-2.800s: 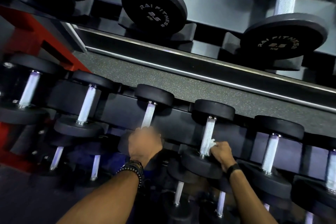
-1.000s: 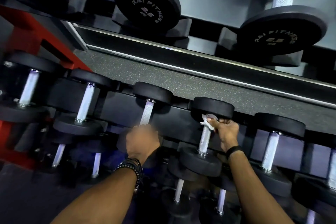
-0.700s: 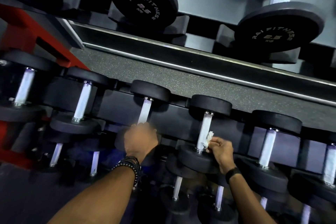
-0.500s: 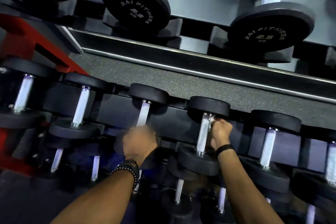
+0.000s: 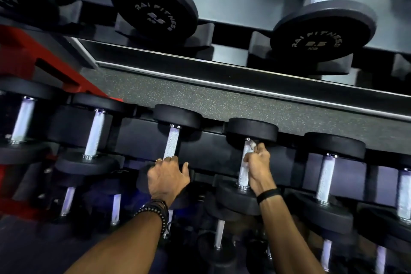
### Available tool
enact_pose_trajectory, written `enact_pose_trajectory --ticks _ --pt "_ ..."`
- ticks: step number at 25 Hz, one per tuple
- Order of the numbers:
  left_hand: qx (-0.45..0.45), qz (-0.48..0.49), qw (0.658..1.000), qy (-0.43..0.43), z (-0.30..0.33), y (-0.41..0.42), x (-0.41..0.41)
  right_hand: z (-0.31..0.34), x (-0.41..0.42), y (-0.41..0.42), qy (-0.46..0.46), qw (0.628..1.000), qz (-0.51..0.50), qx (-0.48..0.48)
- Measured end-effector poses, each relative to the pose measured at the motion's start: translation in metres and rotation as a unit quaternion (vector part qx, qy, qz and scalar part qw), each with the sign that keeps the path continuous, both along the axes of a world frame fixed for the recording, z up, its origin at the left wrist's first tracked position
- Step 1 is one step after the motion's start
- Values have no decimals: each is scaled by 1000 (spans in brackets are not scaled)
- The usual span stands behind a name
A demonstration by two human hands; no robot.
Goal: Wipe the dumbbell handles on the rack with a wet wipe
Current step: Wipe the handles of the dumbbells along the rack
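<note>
A row of black dumbbells with silver knurled handles lies on the middle shelf of the rack (image 5: pixel 211 142). My right hand (image 5: pixel 256 163) grips the upper part of one handle (image 5: pixel 244 173), with a white wet wipe (image 5: pixel 252 145) pinched against the metal just under the far weight head. My left hand (image 5: pixel 168 177) rests on the near head of the neighbouring dumbbell, fingers curled over its edge at the base of its handle (image 5: pixel 171 143). Most of the wipe is hidden inside my right fist.
Two large dumbbells marked RAI FITNESS (image 5: pixel 155 10) (image 5: pixel 320 31) sit on the shelf above. More dumbbells (image 5: pixel 325 178) (image 5: pixel 94 134) flank the one I hold, and smaller ones (image 5: pixel 219 237) lie on the lower tier. A red frame post (image 5: pixel 33 60) stands at the left. Speckled floor (image 5: pixel 222 104) shows behind.
My right hand has slid the wipe down and up along the handle and now sits near its top. My left hand has stayed on the neighbouring dumbbell's near head.
</note>
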State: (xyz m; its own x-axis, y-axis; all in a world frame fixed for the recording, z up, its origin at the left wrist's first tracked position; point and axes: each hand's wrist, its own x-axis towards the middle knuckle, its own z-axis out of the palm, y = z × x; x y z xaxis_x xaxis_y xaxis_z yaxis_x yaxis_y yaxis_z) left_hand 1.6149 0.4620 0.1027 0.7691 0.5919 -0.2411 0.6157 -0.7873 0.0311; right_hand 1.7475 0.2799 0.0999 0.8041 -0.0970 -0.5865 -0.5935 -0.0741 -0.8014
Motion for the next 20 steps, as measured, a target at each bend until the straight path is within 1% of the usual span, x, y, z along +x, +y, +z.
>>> enact_pose_trajectory --ticks 1,3,4,6,8,9,11,12,14,16,17,18,19,20 --pt "3 -2 1000 3 -1 0 -1 0 5 -2 12 1000 -10 5" --pt "11 -4 1000 8 -2 0 -2 -1 17 -9 45 997 -28 50" --pt "13 -2 1000 7 -2 0 -1 -1 18 -10 46 997 -24 51" --pt "10 0 1000 9 0 -1 0 6 8 -2 18 999 13 23" --pt "6 0 1000 9 0 -1 1 8 4 7 8 1000 -1 7" --pt "6 -1 1000 11 -1 -1 0 5 9 8 28 999 -17 29" --pt "2 1 1000 10 -1 -1 -2 -4 28 7 106 989 -23 104" --pt "-1 1 1000 6 0 -1 -1 -8 35 8 124 986 -22 108" --pt "-10 -3 1000 4 0 -2 -1 -18 38 16 101 993 -46 47" --pt "-10 -7 1000 0 -1 -2 -1 -21 31 24 80 994 -52 -57" --pt "-10 -7 1000 -4 -2 -1 -2 -20 26 25 70 989 -30 -126" --pt "-10 -8 1000 -7 -3 0 -2 -19 21 22 49 975 5 -218" --pt "-12 -8 1000 -6 -2 -1 -2 -19 15 16 23 947 41 -317" --pt "-15 -5 1000 0 -1 -2 -3 -22 7 9 -27 914 60 -400"
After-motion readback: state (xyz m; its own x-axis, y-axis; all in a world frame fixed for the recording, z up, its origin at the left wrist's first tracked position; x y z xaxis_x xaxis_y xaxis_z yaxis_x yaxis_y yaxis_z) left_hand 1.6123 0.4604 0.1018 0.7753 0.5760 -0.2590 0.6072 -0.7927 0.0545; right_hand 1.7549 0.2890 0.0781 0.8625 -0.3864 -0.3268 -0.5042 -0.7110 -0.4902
